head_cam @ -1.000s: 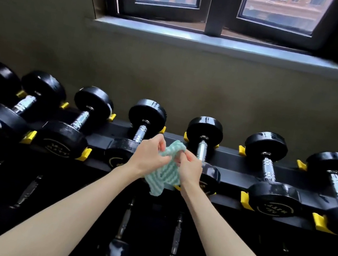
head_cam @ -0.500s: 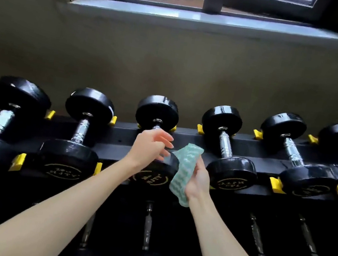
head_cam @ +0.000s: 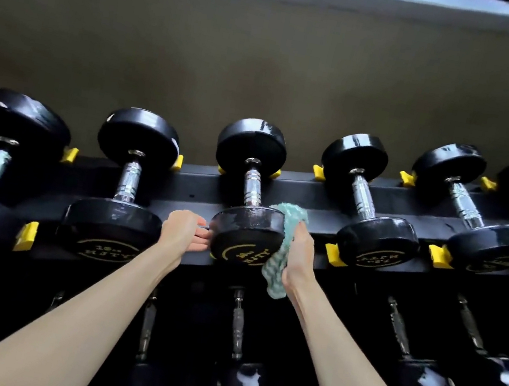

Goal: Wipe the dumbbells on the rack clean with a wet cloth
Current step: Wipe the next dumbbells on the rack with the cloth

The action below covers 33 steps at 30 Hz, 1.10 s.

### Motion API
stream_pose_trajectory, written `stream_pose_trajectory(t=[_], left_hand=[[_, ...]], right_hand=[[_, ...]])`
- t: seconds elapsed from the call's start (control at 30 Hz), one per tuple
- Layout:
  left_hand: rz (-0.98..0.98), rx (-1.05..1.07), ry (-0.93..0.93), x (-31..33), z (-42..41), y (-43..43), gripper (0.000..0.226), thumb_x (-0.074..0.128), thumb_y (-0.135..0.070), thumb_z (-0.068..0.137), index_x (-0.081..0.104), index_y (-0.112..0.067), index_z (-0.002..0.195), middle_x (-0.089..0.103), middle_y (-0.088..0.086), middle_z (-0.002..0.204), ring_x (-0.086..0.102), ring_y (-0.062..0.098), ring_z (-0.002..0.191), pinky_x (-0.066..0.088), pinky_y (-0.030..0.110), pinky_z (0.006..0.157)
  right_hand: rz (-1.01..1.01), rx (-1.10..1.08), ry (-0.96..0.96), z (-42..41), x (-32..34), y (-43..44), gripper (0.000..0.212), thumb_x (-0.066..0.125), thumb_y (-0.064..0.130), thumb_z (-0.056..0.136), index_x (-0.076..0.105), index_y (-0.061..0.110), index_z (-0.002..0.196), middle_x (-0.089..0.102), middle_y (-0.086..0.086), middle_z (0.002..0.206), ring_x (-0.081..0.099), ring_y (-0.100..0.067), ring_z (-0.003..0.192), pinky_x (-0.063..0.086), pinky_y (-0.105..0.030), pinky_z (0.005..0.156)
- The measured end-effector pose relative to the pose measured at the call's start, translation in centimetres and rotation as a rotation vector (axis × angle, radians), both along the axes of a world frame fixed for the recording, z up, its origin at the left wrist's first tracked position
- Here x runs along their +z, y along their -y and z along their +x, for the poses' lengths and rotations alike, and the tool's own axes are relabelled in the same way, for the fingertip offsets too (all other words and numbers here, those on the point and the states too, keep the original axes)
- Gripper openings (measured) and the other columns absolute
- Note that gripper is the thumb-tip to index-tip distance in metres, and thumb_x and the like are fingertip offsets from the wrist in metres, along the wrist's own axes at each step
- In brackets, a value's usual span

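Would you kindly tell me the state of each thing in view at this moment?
Black metal rack with yellow cradles: loaded with dumbbells.
Middle black dumbbell with chrome handle: lying on the rack, near head glistening.
Green knitted cloth: bunched, pressed against that dumbbell's near head.
Right hand: grips the cloth.
Left hand: fingers touch the same head.

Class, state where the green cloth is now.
Head view, just right of centre: the right hand holds the green cloth against the right edge of the middle dumbbell.
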<state>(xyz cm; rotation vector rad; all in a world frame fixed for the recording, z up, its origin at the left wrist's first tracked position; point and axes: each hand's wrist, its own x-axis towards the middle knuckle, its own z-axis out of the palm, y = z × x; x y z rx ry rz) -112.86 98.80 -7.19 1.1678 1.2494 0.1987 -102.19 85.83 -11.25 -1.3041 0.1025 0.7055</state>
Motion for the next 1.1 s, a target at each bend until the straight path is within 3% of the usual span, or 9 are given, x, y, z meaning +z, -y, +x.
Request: stream_pose_trajectory(t=[0.17, 0.37, 0.47, 0.6, 0.73, 0.83, 0.93, 1.0, 1.1], left_hand=[[-0.035, -0.038, 0.023, 0.0, -0.3, -0.7, 0.029, 0.034, -0.002, 0.094, 0.048, 0.004, 0.118, 0.06, 0.024, 0.077, 0.06, 0.032, 0.07, 0.053, 0.039, 0.068], [-0.021, -0.082, 0.006, 0.4, -0.6, -1.0, 0.018, 0.032, -0.003, 0.095, 0.049, -0.002, 0.101, 0.06, 0.025, 0.09, 0.06, 0.034, 0.083, 0.051, 0.04, 0.076], [0.101, -0.013, -0.046, 0.2, -0.3, -1.7, 0.025, 0.035, -0.002, 0.089, 0.054, 0.002, 0.105, 0.062, 0.022, 0.1, 0.063, 0.031, 0.08, 0.054, 0.035, 0.063], [0.261, -0.053, -0.206, 0.3, -0.4, -1.8, 0.037, 0.037, -0.008, 0.088, 0.051, 0.002, 0.12, 0.056, 0.022, 0.118, 0.058, 0.037, 0.102, 0.053, 0.043, 0.085], [0.41, -0.121, -0.215, 0.8, 0.1, -0.4, 0.035, 0.031, -0.004, 0.091, 0.054, -0.003, 0.118, 0.052, 0.014, 0.124, 0.05, 0.03, 0.109, 0.043, 0.031, 0.085], [0.589, -0.213, -0.102, 1.3, 0.4, 0.9, 0.035, 0.031, 0.002, 0.09, 0.058, -0.005, 0.113, 0.056, 0.011, 0.122, 0.049, 0.026, 0.115, 0.035, 0.026, 0.086], [0.799, -0.457, -0.047, 0.5, 1.0, 2.2, 0.03, 0.034, -0.006, 0.096, 0.056, -0.003, 0.116, 0.057, 0.011, 0.117, 0.05, 0.026, 0.112, 0.033, 0.03, 0.088], [0.957, -0.581, -0.056, -0.1, 1.1, 3.2, 0.031, 0.027, -0.01, 0.098, 0.055, -0.005, 0.11, 0.055, 0.007, 0.105, 0.051, 0.026, 0.099, 0.036, 0.033, 0.083], [1.066, -0.777, -0.203, -0.8, 1.5, 3.6, 0.041, 0.02, -0.003, 0.078, 0.06, -0.007, 0.075, 0.056, 0.008, 0.077, 0.051, 0.026, 0.064, 0.042, 0.031, 0.053]], right_hand=[[-0.443, 0.233, 0.942, -1.7, 1.2, -2.4, 0.042, 0.031, 0.036, 0.088, 0.064, 0.009, 0.086, 0.062, -0.009, 0.093, 0.054, -0.027, 0.095, 0.038, -0.04, 0.09], [-0.98, 0.557, 1.747, -3.4, 3.3, -4.8, 0.032, 0.037, 0.03, 0.089, 0.068, 0.026, 0.084, 0.061, -0.002, 0.09, 0.057, -0.032, 0.086, 0.03, -0.037, 0.083], [-1.158, 1.094, 1.671, -3.9, 5.0, -6.4, 0.03, 0.035, 0.027, 0.097, 0.06, 0.024, 0.114, 0.052, -0.004, 0.118, 0.044, -0.03, 0.11, 0.028, -0.041, 0.094], [-1.139, 1.136, 1.746, -4.1, 4.8, -6.4, 0.03, 0.04, 0.022, 0.093, 0.066, 0.023, 0.107, 0.055, -0.004, 0.111, 0.046, -0.028, 0.105, 0.028, -0.04, 0.093], [-0.713, 0.929, 1.744, -3.2, 3.7, -4.3, 0.013, 0.061, 0.005, 0.071, 0.073, 0.01, 0.074, 0.068, -0.01, 0.095, 0.059, -0.036, 0.102, 0.021, -0.033, 0.1], [-0.482, 0.863, 1.228, -3.4, 4.3, -1.7, 0.029, 0.05, 0.0, 0.076, 0.074, -0.002, 0.092, 0.066, -0.01, 0.117, 0.052, -0.011, 0.119, 0.012, -0.008, 0.108], [-0.179, 0.42, 0.664, -2.3, 6.1, 0.3, 0.034, 0.043, -0.005, 0.064, 0.071, -0.012, 0.083, 0.069, -0.023, 0.097, 0.062, 0.007, 0.08, 0.039, -0.005, 0.087], [-0.204, 0.223, 0.575, -1.1, 6.5, 1.5, 0.036, 0.043, -0.016, 0.068, 0.073, -0.004, 0.085, 0.07, -0.02, 0.092, 0.061, 0.005, 0.068, 0.045, -0.011, 0.072], [-0.275, 0.287, 0.594, -0.3, 6.0, 2.4, 0.044, 0.043, -0.017, 0.073, 0.071, 0.002, 0.101, 0.068, -0.007, 0.106, 0.059, 0.0, 0.088, 0.045, -0.007, 0.079]])
